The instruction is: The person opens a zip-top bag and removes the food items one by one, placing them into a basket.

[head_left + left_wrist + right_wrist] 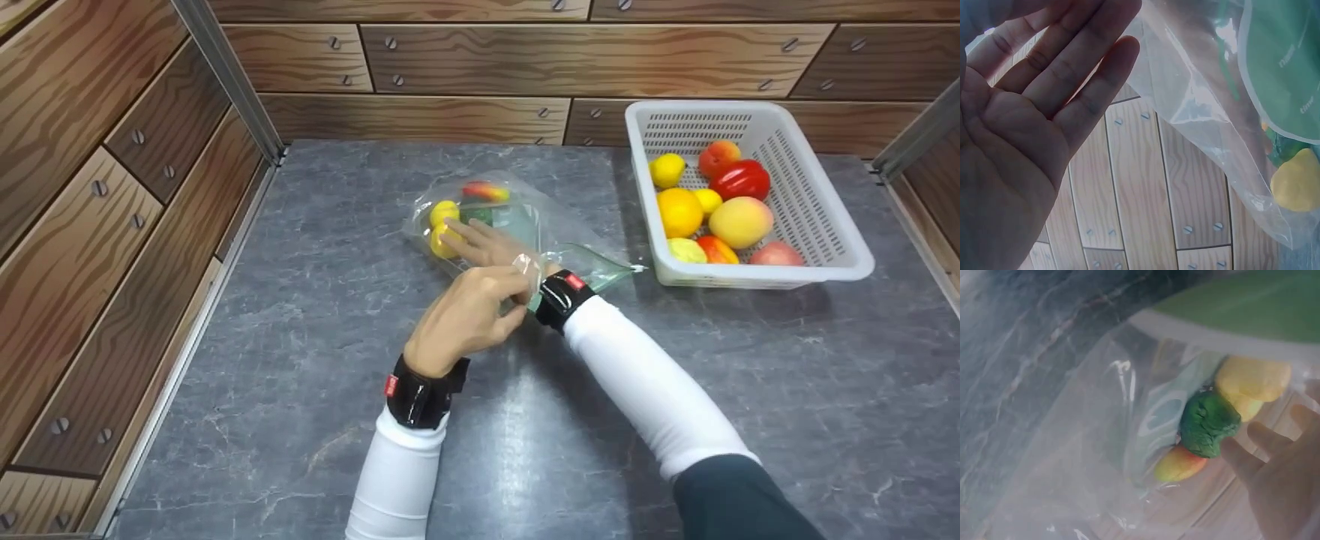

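Note:
A clear zip bag (559, 225) with a green printed panel (1286, 62) lies on the table. My right hand (491, 244) reaches inside it, fingers spread and pointing toward the fruit. Within the bag are two yellow lemons (444, 213), a red-and-yellow fruit (486, 192) and a dark green, wrinkled vegetable (1207, 424). In the right wrist view, the right fingertips come right up to the green piece. My left hand (466, 315) pinches the bag's edge at its mouth, close to the right wrist. Clear film overlaps the right hand.
On the right stands a white slotted basket (829, 210) holding several fruits, among them an orange (679, 213), a peach (741, 222) and a red pepper (741, 181). Wood-patterned walls (465, 60) bound the grey marbled table (300, 360) at the back and sides.

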{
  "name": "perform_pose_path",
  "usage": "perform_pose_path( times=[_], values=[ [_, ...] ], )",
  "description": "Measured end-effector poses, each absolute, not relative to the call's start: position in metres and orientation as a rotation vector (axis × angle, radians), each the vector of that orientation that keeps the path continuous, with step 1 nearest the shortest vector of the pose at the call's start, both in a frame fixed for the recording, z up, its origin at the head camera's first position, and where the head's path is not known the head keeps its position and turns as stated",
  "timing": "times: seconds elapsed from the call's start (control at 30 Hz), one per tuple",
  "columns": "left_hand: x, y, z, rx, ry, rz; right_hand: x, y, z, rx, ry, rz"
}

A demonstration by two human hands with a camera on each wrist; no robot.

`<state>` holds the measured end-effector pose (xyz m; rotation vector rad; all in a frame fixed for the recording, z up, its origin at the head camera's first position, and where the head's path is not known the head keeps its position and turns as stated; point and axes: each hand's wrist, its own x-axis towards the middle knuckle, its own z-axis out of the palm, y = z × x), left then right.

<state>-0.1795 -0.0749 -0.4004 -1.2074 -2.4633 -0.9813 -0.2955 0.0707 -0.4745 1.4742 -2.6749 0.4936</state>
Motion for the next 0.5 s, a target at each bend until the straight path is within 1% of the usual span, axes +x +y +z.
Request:
perform_pose_path(
  times=[0.17, 0.33, 0.43, 0.5],
  values=[
    [-0.179, -0.076, -0.399, -1.192, -2.480, -0.967, -0.302, 0.062, -0.483, 1.484, -2.700, 0.427],
    [-0.179, -0.077, -0.399, -1.170, -2.493, -0.957, -0.303, 0.059, -0.483, 1.481, -2.727, 0.386],
    [-0.178, -0.078, -0.399, -1.167, -2.496, -0.966, -0.303, 0.054, -0.478, 1.459, -2.732, 0.412],
    [-0.178, -0.078, -0.398, -1.168, -2.492, -0.971, -0.304, 0.050, -0.475, 1.397, -2.772, 0.515]
  ],
)
